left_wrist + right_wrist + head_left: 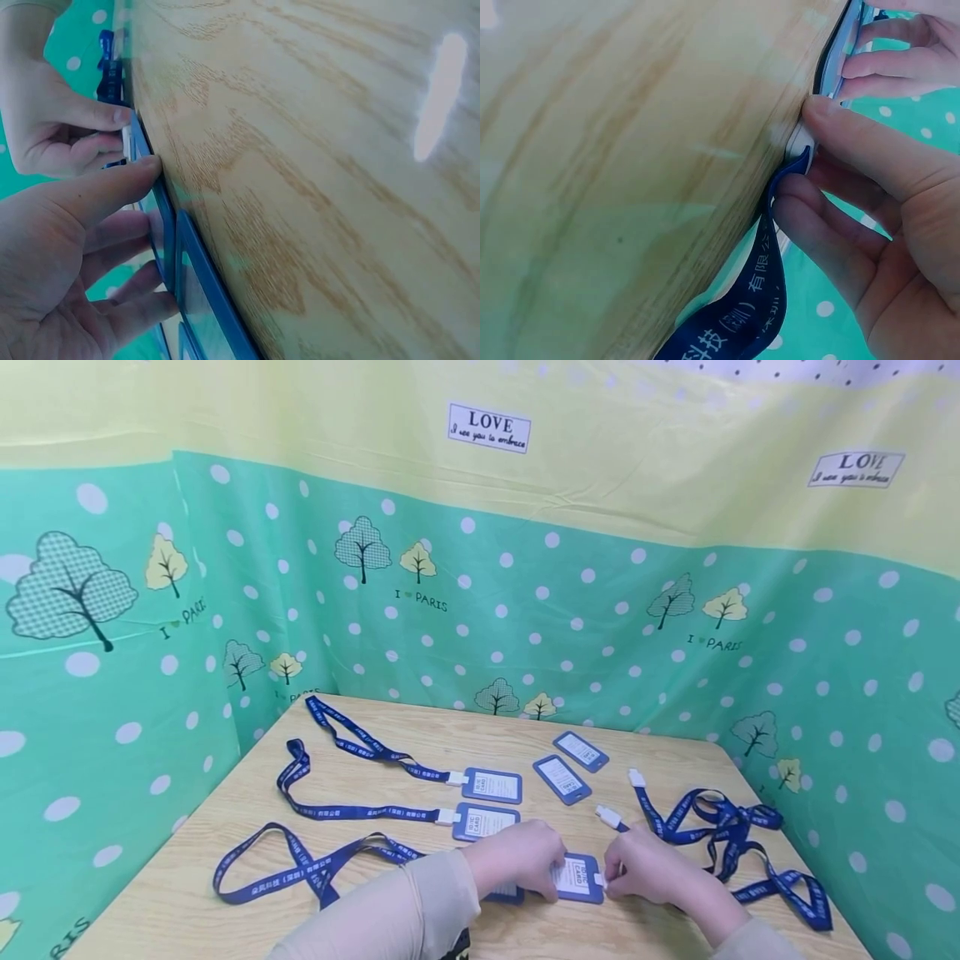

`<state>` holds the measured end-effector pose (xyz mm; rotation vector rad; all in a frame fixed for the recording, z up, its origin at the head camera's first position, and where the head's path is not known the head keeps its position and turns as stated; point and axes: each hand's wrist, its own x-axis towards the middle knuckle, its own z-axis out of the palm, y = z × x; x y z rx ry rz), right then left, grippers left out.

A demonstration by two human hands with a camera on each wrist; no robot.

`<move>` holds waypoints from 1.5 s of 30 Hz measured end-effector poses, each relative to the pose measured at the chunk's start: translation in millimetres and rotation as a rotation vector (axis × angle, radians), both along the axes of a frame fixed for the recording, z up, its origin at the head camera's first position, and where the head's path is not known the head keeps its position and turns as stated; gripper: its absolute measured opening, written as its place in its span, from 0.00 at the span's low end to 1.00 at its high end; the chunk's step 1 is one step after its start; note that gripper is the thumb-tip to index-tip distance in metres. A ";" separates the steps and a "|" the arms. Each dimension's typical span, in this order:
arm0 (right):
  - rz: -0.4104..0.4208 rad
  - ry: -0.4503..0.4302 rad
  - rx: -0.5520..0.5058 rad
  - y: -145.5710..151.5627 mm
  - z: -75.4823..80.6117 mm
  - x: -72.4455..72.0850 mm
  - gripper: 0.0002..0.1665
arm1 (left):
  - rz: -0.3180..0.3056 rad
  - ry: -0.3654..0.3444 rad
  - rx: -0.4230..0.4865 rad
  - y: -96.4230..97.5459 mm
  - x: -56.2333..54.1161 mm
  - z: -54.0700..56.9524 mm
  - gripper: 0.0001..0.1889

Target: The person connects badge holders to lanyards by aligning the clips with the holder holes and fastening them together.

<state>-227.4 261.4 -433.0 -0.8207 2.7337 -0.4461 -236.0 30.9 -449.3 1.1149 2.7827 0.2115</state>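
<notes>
My left hand (517,857) grips a blue card holder (576,877) by its long edges, thumb on the near edge. The holder lies flat on the wooden table, its white card face up. At its right end my right hand (651,865) pinches a white plastic clip (799,141) between thumb and fingers. From this clip a navy lanyard (763,262) with white lettering runs off under the right hand. Another card holder (506,897), partly hidden by my left hand and sleeve, lies just left of the gripped one.
Two card holders with lanyards (491,786) lie farther back on the left; a third lanyard (277,885) curls near the front. Two loose card holders (562,779) rest at the back middle. Tangled lanyards (727,835) with white clips (611,817) are on the right. A patterned curtain (525,602) stands behind.
</notes>
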 end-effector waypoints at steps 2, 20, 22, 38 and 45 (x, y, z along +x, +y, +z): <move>-0.001 -0.004 -0.008 0.8 -1.3 -0.5 0.10 | 0.000 -0.008 0.003 0.0 -0.6 -0.9 0.24; -0.019 -0.084 -0.063 5.0 -0.2 0.8 0.05 | -0.077 0.035 -0.056 -2.8 3.7 4.3 0.19; -0.022 -0.066 -0.060 5.3 2.4 0.7 0.05 | -0.077 0.042 -0.055 -3.2 3.7 3.5 0.18; -0.017 0.136 -0.166 11.3 36.8 -3.9 0.13 | -0.088 0.038 0.106 -12.2 -7.6 24.3 0.21; 0.016 0.301 -0.270 12.4 51.1 -4.5 0.12 | -0.054 0.099 0.216 -16.4 -13.5 37.4 0.22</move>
